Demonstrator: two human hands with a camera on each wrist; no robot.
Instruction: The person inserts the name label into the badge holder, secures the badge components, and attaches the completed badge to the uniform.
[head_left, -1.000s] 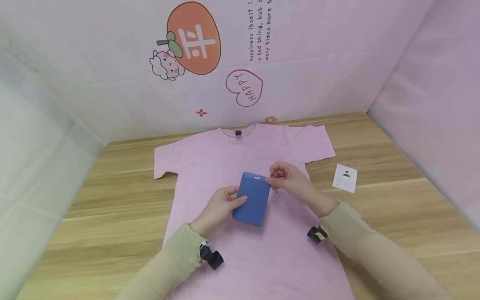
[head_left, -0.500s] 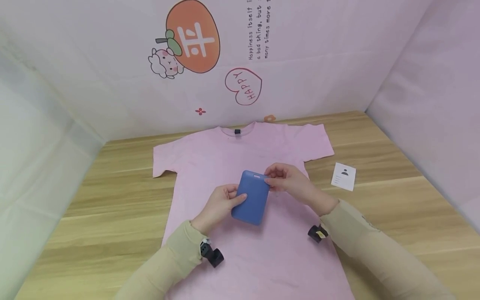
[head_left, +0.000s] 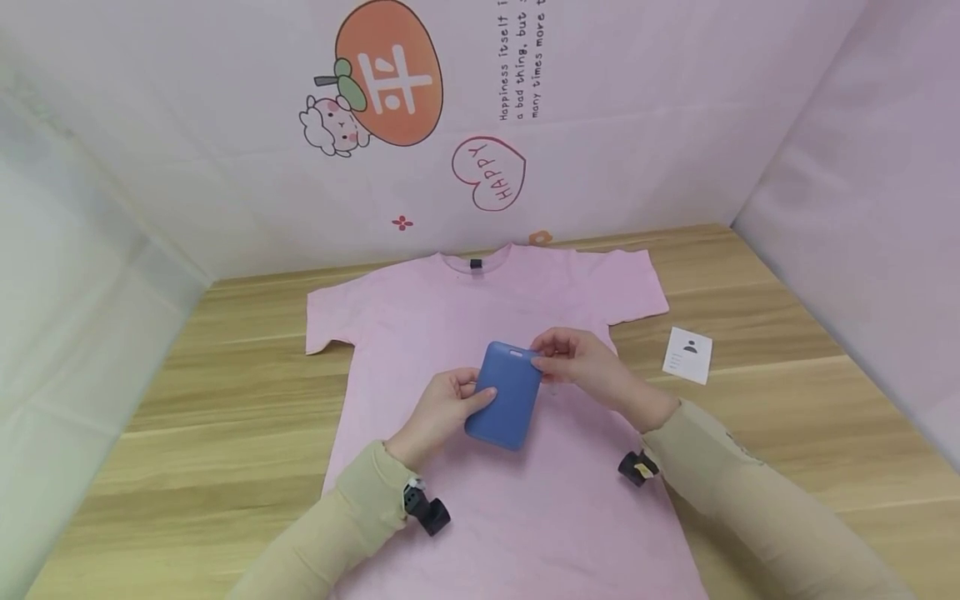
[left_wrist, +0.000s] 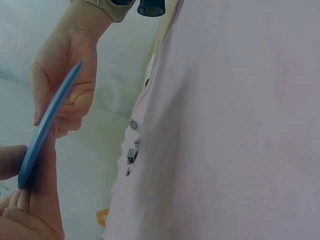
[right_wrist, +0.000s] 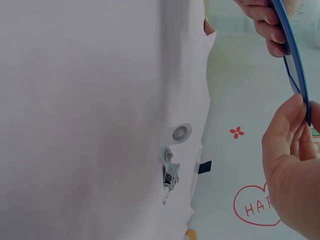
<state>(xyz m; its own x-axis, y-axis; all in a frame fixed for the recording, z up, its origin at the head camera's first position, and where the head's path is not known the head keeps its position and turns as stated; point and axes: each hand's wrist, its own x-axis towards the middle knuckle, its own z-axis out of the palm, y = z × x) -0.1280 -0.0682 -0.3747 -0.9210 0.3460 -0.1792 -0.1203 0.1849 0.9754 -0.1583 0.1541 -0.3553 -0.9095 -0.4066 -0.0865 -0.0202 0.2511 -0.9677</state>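
Observation:
A blue badge holder (head_left: 504, 396) with a slot near its top edge is held up above a pink T-shirt (head_left: 420, 325). My left hand (head_left: 442, 412) grips its left side, thumb on the face and fingers behind. My right hand (head_left: 581, 367) pinches the upper right corner. In the right wrist view, a thin layer (right_wrist: 291, 75) stands slightly apart from the holder's back, near the right fingertips. On the shirt lies a metal clip (right_wrist: 171, 175) with a clear snap strap (right_wrist: 181, 133); the right hand and holder mostly hide it in the head view.
To the right of the shirt, a white ID card (head_left: 687, 356) with a printed figure lies on the wooden table (head_left: 247, 400). Pale printed cloth (head_left: 615, 125) walls the back, with more cloth on both sides.
The right index finger has straightened a little and reaches the holder's top right edge. The holder and left hand have barely moved.

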